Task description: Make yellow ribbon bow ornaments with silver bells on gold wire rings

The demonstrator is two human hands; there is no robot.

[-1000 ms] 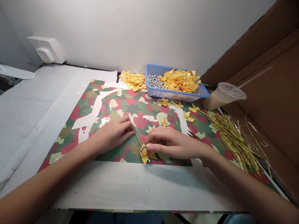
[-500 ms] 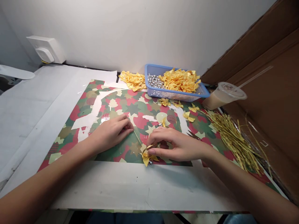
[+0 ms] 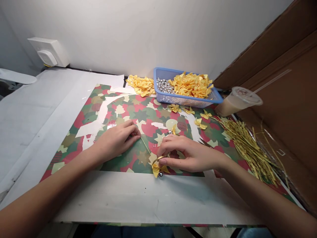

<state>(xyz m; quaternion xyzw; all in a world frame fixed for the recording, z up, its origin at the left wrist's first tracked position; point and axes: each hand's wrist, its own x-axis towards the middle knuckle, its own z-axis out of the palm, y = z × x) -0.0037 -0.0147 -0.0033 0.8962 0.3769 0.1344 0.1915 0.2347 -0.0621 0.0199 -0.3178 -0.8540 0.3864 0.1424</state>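
Note:
My right hand (image 3: 182,153) is closed, thumb and fingers pinching a thin gold loop at a small yellow ribbon bow (image 3: 156,169). A silver bell (image 3: 160,173) hangs from this bow at the front edge of the patterned sheet. My left hand (image 3: 121,137) lies to the left with its fingers curled together. A thin pale line runs from its fingertips toward the bow; whether it is a cord or print I cannot tell. Just behind my right hand lies another yellow bow (image 3: 174,129) with a bell. Dark scissor blades (image 3: 205,142) show beyond the right wrist.
A blue basket (image 3: 188,101) holds silver bells and yellow bows. Beside it is a pile of bows (image 3: 141,85). Several loose bows (image 3: 200,124) lie in front. To the right are a bundle of gold cords (image 3: 247,148) and a plastic drink cup (image 3: 237,100) with a straw.
The bow and the loop in my right hand have shifted slightly to the right. My left hand has barely moved.

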